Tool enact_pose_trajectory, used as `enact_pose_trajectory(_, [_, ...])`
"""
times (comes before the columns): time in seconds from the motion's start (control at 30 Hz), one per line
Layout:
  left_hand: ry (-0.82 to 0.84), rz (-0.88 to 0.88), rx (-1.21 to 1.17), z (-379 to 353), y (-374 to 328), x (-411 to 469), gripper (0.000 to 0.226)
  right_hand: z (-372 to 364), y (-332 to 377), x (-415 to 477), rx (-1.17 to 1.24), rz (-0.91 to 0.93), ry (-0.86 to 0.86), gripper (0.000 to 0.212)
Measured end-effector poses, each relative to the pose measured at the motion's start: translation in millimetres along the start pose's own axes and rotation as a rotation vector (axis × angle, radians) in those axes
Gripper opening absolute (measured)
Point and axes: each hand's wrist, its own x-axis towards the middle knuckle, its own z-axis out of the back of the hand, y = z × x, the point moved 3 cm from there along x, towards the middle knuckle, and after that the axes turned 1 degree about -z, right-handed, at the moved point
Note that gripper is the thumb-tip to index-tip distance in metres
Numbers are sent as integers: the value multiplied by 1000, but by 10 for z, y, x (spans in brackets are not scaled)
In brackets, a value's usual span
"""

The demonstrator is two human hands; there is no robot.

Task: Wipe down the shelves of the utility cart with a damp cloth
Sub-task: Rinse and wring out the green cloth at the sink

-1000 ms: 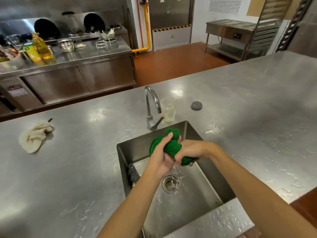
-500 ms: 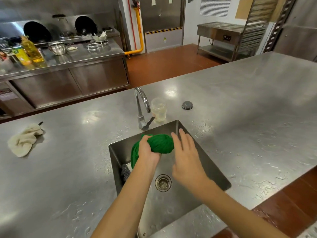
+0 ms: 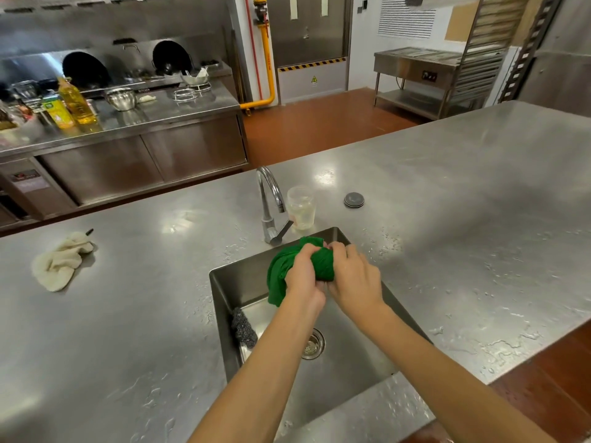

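You are gripping the bunched green cloth point(image 3: 281, 274) with both hands over the sink point(image 3: 243, 282), your left hand point(image 3: 302, 276) curling round its left part and your right hand point(image 3: 355, 279) clenching its right part, the two close together. The cloth is hanging above the basin, just in front of the faucet point(image 3: 270, 199), while a beige rag point(image 3: 60, 260) is lying well apart on the bench point(image 3: 447, 219).

The surface point(image 3: 128, 346) around the sink point(image 3: 351, 372) is brushed steel with a dull sheen, beaded with water near the rim. The sink is the same smooth metal. Over it, the green cloth point(image 3: 279, 276) looks soft and matt. Behind the sink stand a polished chrome tap point(image 3: 270, 199) and a clear cup point(image 3: 300, 207). Left of the sink lies a nubbly beige rag point(image 3: 60, 263).
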Motion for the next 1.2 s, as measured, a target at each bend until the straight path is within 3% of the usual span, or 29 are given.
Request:
enact_pose_trajectory(0.07, [-72, -69, 94, 37, 5, 48, 22, 21, 15, 33, 96, -48, 55, 39])
enact_pose_trajectory(0.2, [-97, -162, 220, 116, -95, 109, 48, 2, 60, 79, 339, -92, 198, 29])
enact_pose_trajectory(0.3, [26, -209, 273, 145, -217, 164, 32, 38, 95, 129, 578, -89, 352, 11])
enact_pose_trajectory(0.43, [191, -226, 266, 136, -356, 190, 26, 11, 161, 240, 741, -48, 544, 15])
enact_pose_trajectory(0.67, [365, -190, 295, 137, -505, 282, 17, -189, 232, 204, 1114, -161, 808, 25])
enact_pose_trajectory(0.9, [581, -48, 286, 202, -417, 388, 22, -350, 192, 146, 1241, -179, 1017, 29])
enact_pose_trajectory(1.0, [634, -31, 318, 233, -418, 424, 16, -393, 199, 125, 1237, -175, 1010, 27])
enact_pose_trajectory(1.1, [594, -96, 470, 255, -479, 485, 12, -400, 239, 146, 1105, -92, 871, 25])
enact_pose_trajectory(1.17, [537, -208, 719, 286, -532, 516, 13, -405, 190, 132, 1091, -75, 905, 24])
enact_pose_trajectory(1.2, [522, -254, 847, 303, -551, 528, 13, -414, 125, 119, 1100, -99, 953, 35])
